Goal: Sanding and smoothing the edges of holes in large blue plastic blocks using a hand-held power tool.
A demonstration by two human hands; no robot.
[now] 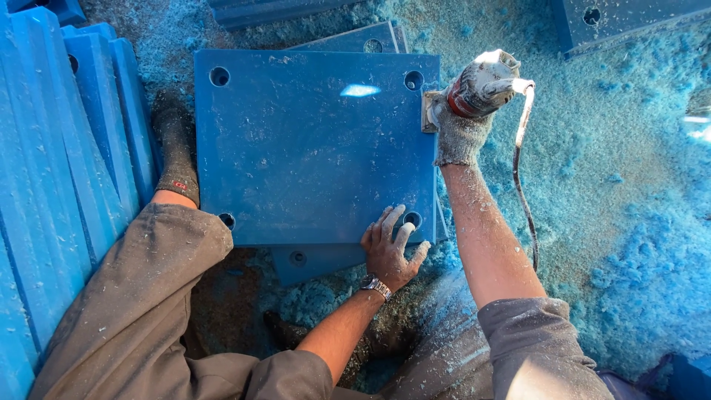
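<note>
The floor (pixel 629 148) under me is buried in fluffy blue plastic shavings, thickest along the right side of the frame and heaped at lower right; bare dusty ground shows only near the top centre. In the middle of the frame lies a square, thick blue plastic plate (pixel 311 148) with a round hole near each corner, its face dusted with pale chips and catching a bright glint near its upper edge. It rests on other blue plates (pixel 318 261) whose edges stick out below it and above it. At the far left of the frame a row of blue plastic slabs (pixel 67 163) stands on edge, leaning. More blue pieces sit along the top edge and in the upper right corner.

My left hand (pixel 390 248), bare with a metal wristwatch (pixel 376 286), lies flat with fingers spread on the plate's lower right corner, beside the hole there. My right hand (pixel 461 133), in a grey knitted glove, is clamped around a grey handheld power tool (pixel 485 83) set against the plate's right edge near its upper right corner; its cable (pixel 521 170) trails down the frame. My dusty dark boot (pixel 176 152) rests just left of the plate.
</note>
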